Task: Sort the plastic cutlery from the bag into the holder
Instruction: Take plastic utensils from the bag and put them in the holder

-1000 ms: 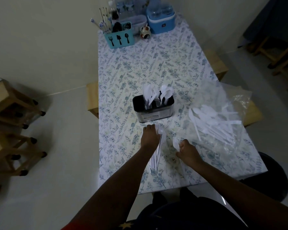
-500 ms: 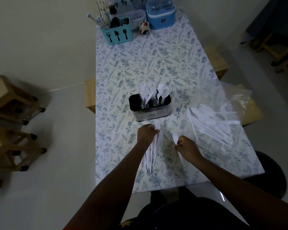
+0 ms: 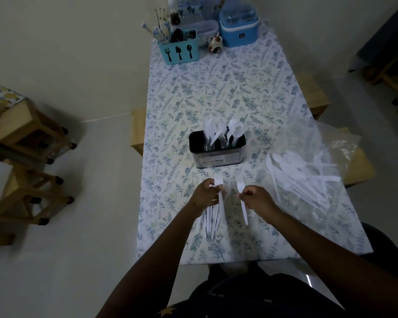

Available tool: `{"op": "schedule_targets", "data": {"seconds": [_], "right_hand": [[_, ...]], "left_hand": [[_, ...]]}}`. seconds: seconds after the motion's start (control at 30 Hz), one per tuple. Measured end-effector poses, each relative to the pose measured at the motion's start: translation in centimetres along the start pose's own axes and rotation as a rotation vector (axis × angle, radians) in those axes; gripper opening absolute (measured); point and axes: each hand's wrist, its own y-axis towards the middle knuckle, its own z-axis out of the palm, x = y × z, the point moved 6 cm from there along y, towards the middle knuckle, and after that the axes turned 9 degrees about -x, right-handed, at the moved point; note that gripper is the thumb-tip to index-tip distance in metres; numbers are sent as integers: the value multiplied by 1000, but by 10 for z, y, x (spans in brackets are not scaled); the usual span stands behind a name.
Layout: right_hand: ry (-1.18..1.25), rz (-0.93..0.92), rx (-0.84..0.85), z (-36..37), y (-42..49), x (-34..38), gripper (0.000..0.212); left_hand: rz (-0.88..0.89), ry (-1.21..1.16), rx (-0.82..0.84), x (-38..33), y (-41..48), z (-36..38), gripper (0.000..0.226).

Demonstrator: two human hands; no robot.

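Left hand [image 3: 205, 193] grips a bundle of white forks [image 3: 213, 218]; right hand [image 3: 259, 198] pinches 1 fork [image 3: 243, 204].

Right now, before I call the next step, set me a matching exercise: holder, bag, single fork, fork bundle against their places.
Things: 1 black holder; 2 clear bag; 3 single fork; 4 fork bundle.
Places: A left hand; B right hand; C centre of the table; D table's right side.
Pairs: 1-C; 2-D; 3-B; 4-A.
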Motion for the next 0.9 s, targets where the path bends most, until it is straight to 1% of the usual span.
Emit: {"op": "schedule_targets", "data": {"seconds": [0.1,0.17,0.23,0.33,0.4,0.43,0.53,0.57,0.6,0.7,0.83,0.9], "right_hand": [[-26,-16,12,4,-1,3,27],[-28,-26,20,8,-2,5,28],[-22,-21,23,13,-3,5,27],[-28,-21,36,21,-3,4,23],[-38,-28,47,27,-3,3,25],[-40,-30,52,29,-3,3,27],[-52,-32,58,37,-4,2,31],[-58,-33,58,39,-5,1,31],[-66,-33,61,42,-5,1,32],[-92,-31,62,49,-5,2,30],[-128,-43,50,54,-7,2,28],[-136,-37,43,54,-8,1,29]], "left_hand": [[-30,-60,-105,3,-2,-15,3],[-42,-48,-169,10,-1,-28,6],[-40,-7,-190,17,0,-39,8],[-14,125,-223,23,0,-54,16],[4,112,-279,26,-2,-64,22],[37,147,-316,27,-2,-69,23],[178,432,-400,30,-2,-77,34],[187,469,-409,33,-1,-78,33],[181,492,-411,36,0,-77,29],[213,588,-409,36,5,-73,8],[212,605,-378,38,9,-59,31],[181,562,-375,40,9,-53,28]]}}
